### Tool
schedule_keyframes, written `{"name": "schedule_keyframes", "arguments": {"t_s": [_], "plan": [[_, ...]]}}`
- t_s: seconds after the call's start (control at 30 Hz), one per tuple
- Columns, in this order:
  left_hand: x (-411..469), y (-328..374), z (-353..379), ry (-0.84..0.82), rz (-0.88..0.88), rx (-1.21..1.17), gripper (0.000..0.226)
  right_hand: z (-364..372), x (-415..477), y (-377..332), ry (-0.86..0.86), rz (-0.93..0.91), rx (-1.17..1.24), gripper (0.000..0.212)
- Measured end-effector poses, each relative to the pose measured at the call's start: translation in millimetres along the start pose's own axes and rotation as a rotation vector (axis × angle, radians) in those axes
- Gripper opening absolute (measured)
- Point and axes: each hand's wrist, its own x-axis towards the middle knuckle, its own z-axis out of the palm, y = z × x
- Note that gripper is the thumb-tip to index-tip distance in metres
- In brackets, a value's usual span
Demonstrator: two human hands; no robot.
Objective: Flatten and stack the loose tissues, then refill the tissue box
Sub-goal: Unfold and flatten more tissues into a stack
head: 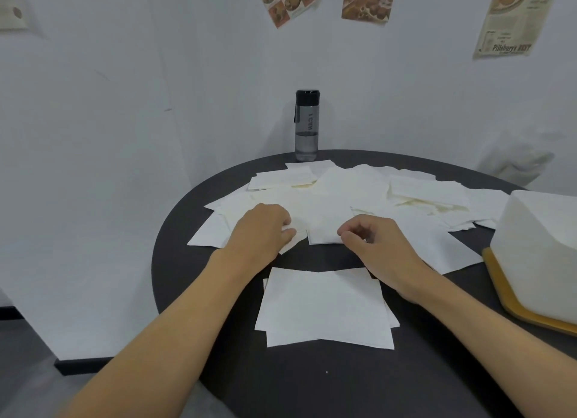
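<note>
Several loose white tissues (359,192) lie spread over the far half of a round black table (312,383). One tissue (324,230) lies at the near edge of the spread; my left hand (262,230) pinches its left edge and my right hand (371,239) pinches its right edge. Nearer to me, a small flat stack of tissues (324,311) lies between my forearms. The white tissue box (540,252) with a tan wooden base (512,305) stands at the table's right edge, to the right of my right hand.
A dark water bottle (307,125) stands at the table's far edge against the white wall. Paper clippings hang on the wall above. The table's left rim curves close to my left forearm, with floor beyond it.
</note>
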Motion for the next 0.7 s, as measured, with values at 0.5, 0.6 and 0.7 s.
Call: {"name": "schedule_keyframes", "arguments": {"t_s": [0.5, 0.6, 0.7], "plan": [[-2.9, 3.1, -1.8, 0.095, -0.129, -0.246, 0.019, -1.1, -4.0, -3.8, -0.064, -0.004, -0.050, 0.014], [-2.7, 1.8, -1.7, 0.093, -0.129, -0.262, 0.018, -0.8, -4.3, -3.5, -0.074, -0.011, -0.072, 0.015], [-4.1, 2.8, -1.1, 0.122, -0.117, -0.249, 0.020, -0.6, -4.0, -2.8, -0.068, -0.014, -0.082, 0.015]]}}
